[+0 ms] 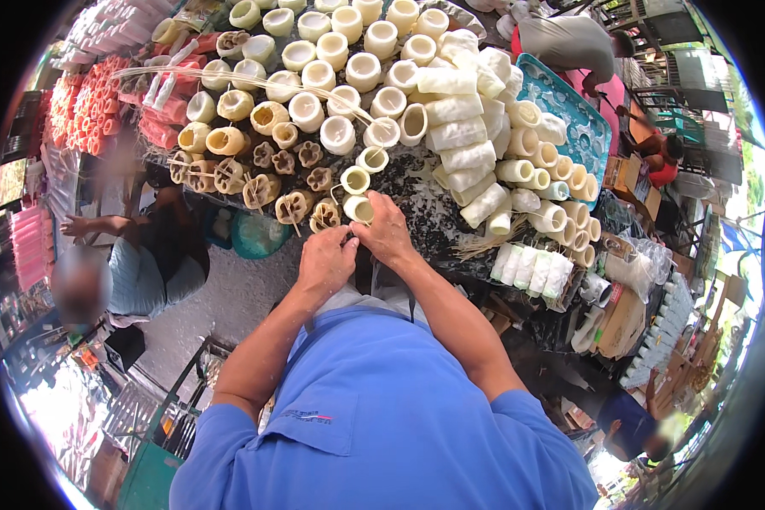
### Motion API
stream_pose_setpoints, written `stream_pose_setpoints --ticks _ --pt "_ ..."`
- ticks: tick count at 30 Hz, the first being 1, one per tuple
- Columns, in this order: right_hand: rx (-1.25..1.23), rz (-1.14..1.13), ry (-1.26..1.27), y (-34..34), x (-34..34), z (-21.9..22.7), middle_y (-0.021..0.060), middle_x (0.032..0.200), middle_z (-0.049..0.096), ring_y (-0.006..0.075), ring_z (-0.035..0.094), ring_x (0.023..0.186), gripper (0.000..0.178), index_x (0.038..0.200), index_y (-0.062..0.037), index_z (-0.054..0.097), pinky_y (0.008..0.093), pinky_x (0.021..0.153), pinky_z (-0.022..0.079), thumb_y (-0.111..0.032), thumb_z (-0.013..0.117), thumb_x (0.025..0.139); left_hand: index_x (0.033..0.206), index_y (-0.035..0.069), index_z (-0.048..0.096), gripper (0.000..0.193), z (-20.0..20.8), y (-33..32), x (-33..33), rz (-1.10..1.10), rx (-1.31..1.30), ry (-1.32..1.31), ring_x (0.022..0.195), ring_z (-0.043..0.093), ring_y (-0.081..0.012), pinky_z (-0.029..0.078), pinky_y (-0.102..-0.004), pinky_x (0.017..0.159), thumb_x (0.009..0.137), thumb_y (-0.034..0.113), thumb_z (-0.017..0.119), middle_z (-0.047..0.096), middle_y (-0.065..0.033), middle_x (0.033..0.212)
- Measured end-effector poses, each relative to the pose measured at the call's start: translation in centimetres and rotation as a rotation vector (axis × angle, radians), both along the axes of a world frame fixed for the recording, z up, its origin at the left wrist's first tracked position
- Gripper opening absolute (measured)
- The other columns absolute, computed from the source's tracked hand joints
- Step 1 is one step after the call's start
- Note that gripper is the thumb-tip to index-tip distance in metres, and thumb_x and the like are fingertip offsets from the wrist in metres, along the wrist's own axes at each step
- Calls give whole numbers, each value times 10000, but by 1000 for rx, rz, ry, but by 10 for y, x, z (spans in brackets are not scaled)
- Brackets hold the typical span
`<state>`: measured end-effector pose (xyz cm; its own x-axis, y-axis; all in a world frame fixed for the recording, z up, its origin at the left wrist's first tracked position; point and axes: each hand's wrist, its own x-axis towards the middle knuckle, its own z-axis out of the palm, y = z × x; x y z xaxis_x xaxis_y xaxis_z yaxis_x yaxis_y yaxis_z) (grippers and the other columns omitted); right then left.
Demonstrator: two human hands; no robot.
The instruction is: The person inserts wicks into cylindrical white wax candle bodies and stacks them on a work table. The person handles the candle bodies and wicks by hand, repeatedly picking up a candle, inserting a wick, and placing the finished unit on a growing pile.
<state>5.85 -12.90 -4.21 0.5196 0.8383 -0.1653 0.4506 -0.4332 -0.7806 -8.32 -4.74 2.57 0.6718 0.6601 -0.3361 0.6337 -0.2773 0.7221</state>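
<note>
My right hand (386,229) is closed at the near edge of the table, its fingertips against a small pale hollow cylinder (358,208) that looks like wax. Just left of it and slightly nearer, my left hand (327,259) has its fingers curled in; whatever they pinch is hidden. Two more pale hollow cylinders (355,179) stand in line behind the first, with thin wick-like strands at their rims. Beside my hands on the left sits a brownish flower-shaped hollow piece (325,216) with strands across its top.
Cream hollow cylinders (363,72) crowd the table (416,183). White wrapped rolls (463,153) are stacked right of centre, near a blue tray (569,102). Long thin strands (255,81) lie across the cups. A person (144,263) sits at left; a teal basin (259,234) is below the table edge.
</note>
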Motion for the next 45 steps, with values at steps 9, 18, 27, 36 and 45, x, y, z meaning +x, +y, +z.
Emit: stream_pose_setpoints --ticks 9,18,27,36,45 --pt "65 -20 58 5 -7 -17 229 1152 673 428 666 1103 348 1169 -16 677 495 944 570 -109 728 838 1191 -8 721 313 -33 34 15 -4 136 -28 936 735 -439 578 -511 838 937 175 701 753 -256 993" --pt "-287 -522 -244 -82 71 33 263 1031 719 431 725 944 574 1272 24 572 488 860 582 -326 818 889 1124 3 719 279 -27 37 34 -111 236 58 893 710 -442 543 -523 794 938 211 721 733 -243 928" --pt "-198 -830 -309 -124 113 -2 298 964 728 441 740 801 473 1290 35 446 525 779 599 -199 699 966 1169 28 749 292 33 7 55 -362 231 -118 887 733 -366 573 -455 805 919 176 777 757 -177 1052" --pt "272 -686 814 -168 45 49 78 1088 748 106 680 819 354 1396 -11 590 265 714 576 -103 648 1059 1616 30 325 867 -2 -54 126 -465 82 -304 1462 460 -396 415 -520 1142 818 39 664 363 -261 1622" --pt "60 -331 -94 -163 78 14 147 1240 704 254 728 942 387 1319 -9 671 393 843 613 -62 715 938 1200 53 633 447 -56 -47 139 -38 -645 -210 881 676 -126 558 -318 799 807 37 846 707 -24 993"
